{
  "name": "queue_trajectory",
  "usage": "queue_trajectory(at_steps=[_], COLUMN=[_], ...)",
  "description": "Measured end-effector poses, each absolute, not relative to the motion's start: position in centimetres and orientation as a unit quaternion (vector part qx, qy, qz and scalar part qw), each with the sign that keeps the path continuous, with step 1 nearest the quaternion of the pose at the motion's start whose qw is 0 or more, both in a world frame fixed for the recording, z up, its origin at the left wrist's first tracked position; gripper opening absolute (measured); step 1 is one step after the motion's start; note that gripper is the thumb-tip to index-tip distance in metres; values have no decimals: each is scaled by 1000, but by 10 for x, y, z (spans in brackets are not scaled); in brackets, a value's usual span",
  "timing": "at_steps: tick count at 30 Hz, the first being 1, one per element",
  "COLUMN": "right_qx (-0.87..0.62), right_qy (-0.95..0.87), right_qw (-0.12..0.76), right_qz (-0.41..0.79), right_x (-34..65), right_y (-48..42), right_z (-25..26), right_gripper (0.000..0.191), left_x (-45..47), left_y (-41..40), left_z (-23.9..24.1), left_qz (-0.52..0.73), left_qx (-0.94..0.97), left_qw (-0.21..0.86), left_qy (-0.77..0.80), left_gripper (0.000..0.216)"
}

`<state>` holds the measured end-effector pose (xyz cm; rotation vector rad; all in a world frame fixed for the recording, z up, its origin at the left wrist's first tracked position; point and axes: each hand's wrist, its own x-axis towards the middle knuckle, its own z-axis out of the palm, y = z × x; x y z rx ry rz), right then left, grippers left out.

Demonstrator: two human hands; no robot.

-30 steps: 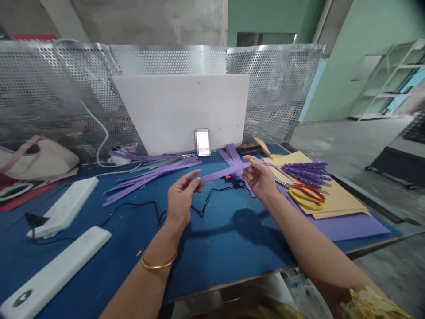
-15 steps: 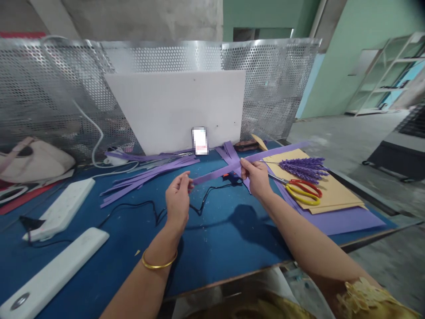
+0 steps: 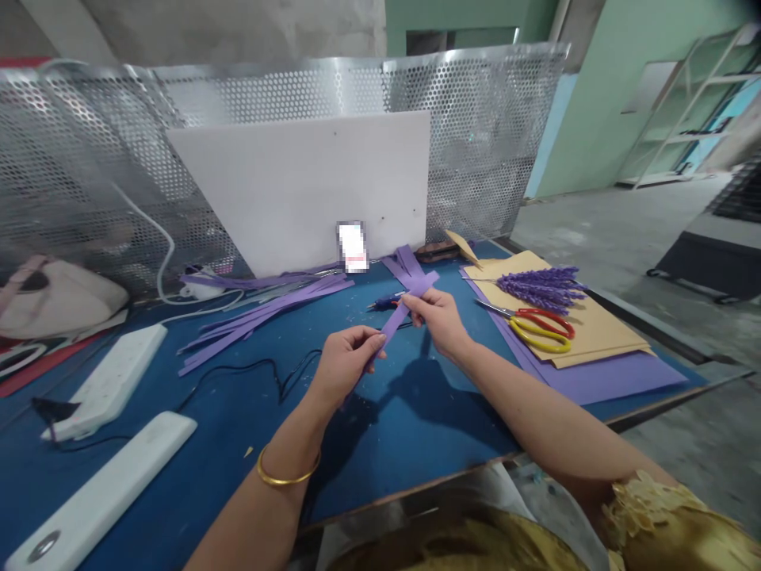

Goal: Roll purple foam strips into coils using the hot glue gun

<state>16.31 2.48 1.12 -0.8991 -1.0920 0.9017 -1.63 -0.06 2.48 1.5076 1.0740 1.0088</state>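
I hold a purple paper strip (image 3: 397, 319) above the blue table (image 3: 380, 428) with both hands. My left hand (image 3: 345, 365) pinches its near end between thumb and fingers. My right hand (image 3: 437, 316) pinches the strip farther along, close to its far end, which points toward the white board. The strip runs diagonally between the two hands, off the table surface.
A pile of purple strips (image 3: 261, 309) lies left of centre. Red-and-yellow scissors (image 3: 538, 327) and a purple fringed bundle (image 3: 541, 287) rest on brown card (image 3: 586, 329) at right. A glue gun (image 3: 386, 300) and black cable lie behind my hands. Two white power strips (image 3: 101, 381) sit at left.
The strip swung from nearly level to a steep diagonal. My right hand slid toward its far end, so little paper sticks out beyond it. My left hand moved nearer and to the right.
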Motion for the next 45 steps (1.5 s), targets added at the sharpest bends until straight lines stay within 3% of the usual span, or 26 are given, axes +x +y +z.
queue_trajectory(at_steps=[6, 12, 16, 24, 27, 32, 39, 45], right_qx=[-369, -397, -407, -411, -407, -416, -417, -426], right_qy=[-394, -468, -511, -411, -431, -519, -484, -426], right_qw=[752, 641, 572, 715, 699, 592, 658, 659], right_qz=[378, 460, 497, 389, 399, 455, 398, 451], right_x=[191, 157, 139, 182, 175, 149, 164, 170], right_y=[41, 19, 9, 39, 34, 19, 32, 34], right_z=[19, 14, 6, 16, 15, 2, 1, 8], right_gripper=[23, 27, 29, 34, 33, 33, 38, 50], left_x=[-25, -26, -17, -14, -14, -9, -7, -8], left_y=[2, 1, -1, -4, -5, -5, -6, -4], left_z=[30, 30, 22, 15, 17, 15, 12, 9], left_qz=[340, 330, 341, 289, 301, 355, 343, 378], left_qx=[600, 594, 594, 579, 574, 580, 586, 554], left_qw=[578, 612, 595, 645, 641, 601, 596, 597], left_qy=[437, 404, 421, 406, 410, 420, 428, 440], left_gripper=[34, 55, 42, 32, 36, 38, 32, 31])
